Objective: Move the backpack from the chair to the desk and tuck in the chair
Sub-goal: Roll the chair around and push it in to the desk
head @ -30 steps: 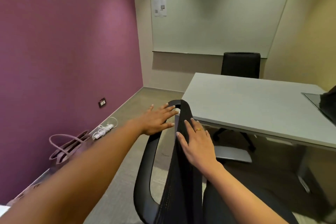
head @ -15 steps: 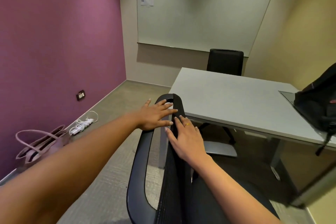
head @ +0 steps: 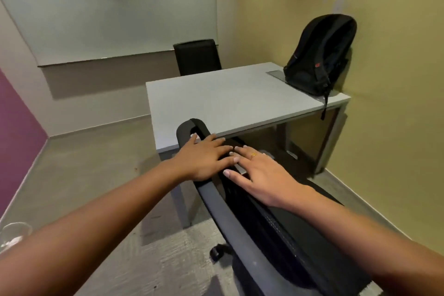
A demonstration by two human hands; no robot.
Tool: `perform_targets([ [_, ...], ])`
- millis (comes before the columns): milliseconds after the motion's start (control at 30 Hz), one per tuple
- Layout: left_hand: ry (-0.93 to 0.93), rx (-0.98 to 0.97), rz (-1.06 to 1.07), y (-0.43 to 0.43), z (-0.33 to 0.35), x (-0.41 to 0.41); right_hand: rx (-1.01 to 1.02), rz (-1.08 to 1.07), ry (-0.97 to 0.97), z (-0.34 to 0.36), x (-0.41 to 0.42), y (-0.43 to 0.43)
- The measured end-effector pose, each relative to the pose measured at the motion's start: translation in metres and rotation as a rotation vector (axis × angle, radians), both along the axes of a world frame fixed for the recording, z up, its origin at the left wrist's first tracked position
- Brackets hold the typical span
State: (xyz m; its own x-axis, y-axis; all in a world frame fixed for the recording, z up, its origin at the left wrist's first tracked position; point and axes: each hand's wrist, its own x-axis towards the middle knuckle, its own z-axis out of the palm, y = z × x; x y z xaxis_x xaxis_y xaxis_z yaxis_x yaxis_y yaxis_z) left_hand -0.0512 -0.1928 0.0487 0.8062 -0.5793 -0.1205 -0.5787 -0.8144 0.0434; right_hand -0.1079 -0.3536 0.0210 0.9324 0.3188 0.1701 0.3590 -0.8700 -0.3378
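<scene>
**Desk:** Yellow and pale walls close a small office around a grey worktop [head: 230,98]. What stands on it?

**Photographer:** One black backpack [head: 319,55], upright at the worktop's two o'clock corner, leaning toward the yellow wall, a strap dangling over the edge.

**Desk:** And the chair?

**Photographer:** The black mesh chair [head: 259,218] sits at six o'clock, its backrest top touching or just short of the worktop's near edge; I cannot tell which. One caster shows on the carpet below.

**Desk:** The hands?

**Photographer:** Both lie on the backrest's top rail. The left hand [head: 204,158] rests flat, fingers [head: 217,140] spread and pointing toward three o'clock. The right hand [head: 262,173], wearing a gold ring [head: 253,155], lies flat with its fingers stretched toward nine o'clock, their tips meeting the left's. Neither is curled round anything; palms press down on the rail.

**Desk:** Anything behind?

**Photographer:** A second black chair [head: 197,56] at twelve o'clock beyond the worktop, under a whiteboard [head: 115,7]. A purple wall [head: 16,115] edges in at nine o'clock.
</scene>
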Motion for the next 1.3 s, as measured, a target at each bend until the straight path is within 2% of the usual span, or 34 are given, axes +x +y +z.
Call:
perform_targets([
  [167,-0.019,-0.019,-0.052,-0.002,-0.004,-0.002,-0.107,-0.154,0.043,0.008,-0.017,0.005],
  [433,-0.073,-0.124,-0.111,-0.006,-0.011,-0.015,-0.156,-0.390,0.148,0.018,-0.047,0.009],
  [600,-0.072,-0.162,-0.188,-0.011,-0.014,-0.028,-0.105,-0.517,0.187,0.026,-0.075,0.022],
  [767,-0.045,-0.201,-0.221,-0.014,-0.014,-0.041,-0.060,-0.750,0.197,0.024,-0.094,0.046],
  [1000,-0.113,-0.386,-0.235,-0.009,-0.015,-0.063,-0.093,-1.076,0.040,0.017,-0.120,0.067],
  [1200,-0.233,-0.547,-0.349,0.008,-0.025,-0.083,-0.216,-1.161,-0.217,-0.002,-0.143,0.094],
  [1300,-0.319,-0.575,-0.402,0.022,-0.035,-0.093,-0.228,-1.195,-0.275,-0.006,-0.149,0.104],
])
